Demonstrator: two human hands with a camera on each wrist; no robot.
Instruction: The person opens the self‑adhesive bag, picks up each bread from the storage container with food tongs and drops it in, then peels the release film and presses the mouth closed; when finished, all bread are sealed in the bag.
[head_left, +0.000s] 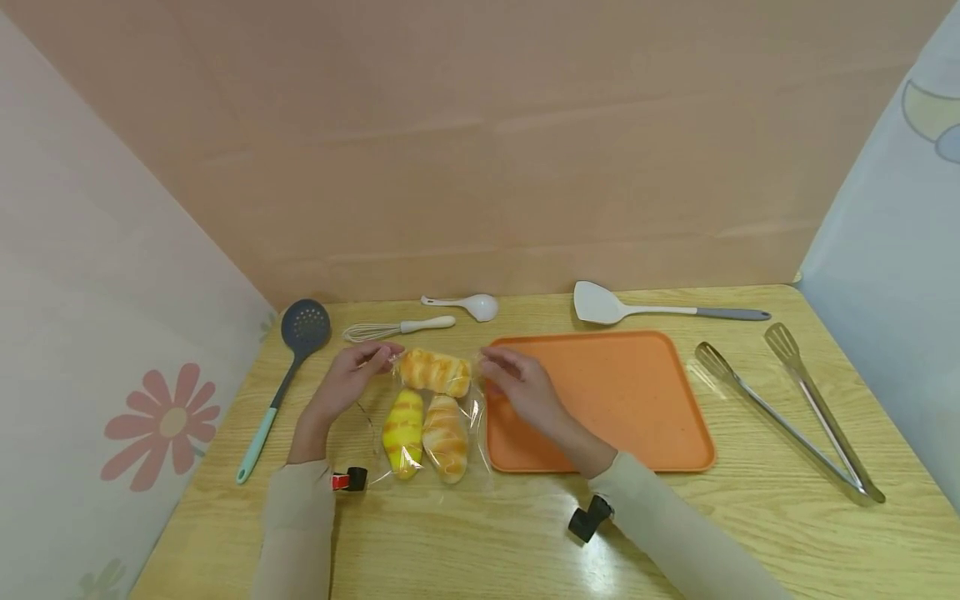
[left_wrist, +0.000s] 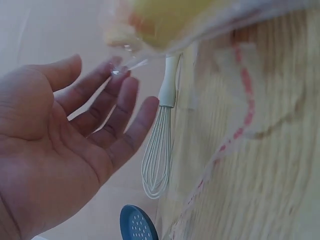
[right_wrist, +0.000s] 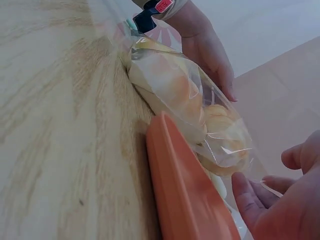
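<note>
A clear plastic bag [head_left: 477,410] lies at the middle of the table with three toy-like bread rolls inside. One golden roll [head_left: 435,372] lies crosswise at the far end; a yellow roll [head_left: 403,433] and a light brown roll [head_left: 446,439] lie side by side nearer me. My left hand [head_left: 352,379] is at the bag's far left corner, fingertips against the film, and its thumb stands apart in the left wrist view. At the far right corner, my right hand [head_left: 525,387] has loosely bent fingers right at the film, thumb apart, partly over the tray.
An orange tray [head_left: 600,400] adjoins the bag's right side. Behind lie a whisk [head_left: 405,327], a white ladle [head_left: 480,307] and a white spatula [head_left: 597,302]. A skimmer [head_left: 305,327] lies left, metal tongs [head_left: 810,400] right. Walls stand behind and at both sides.
</note>
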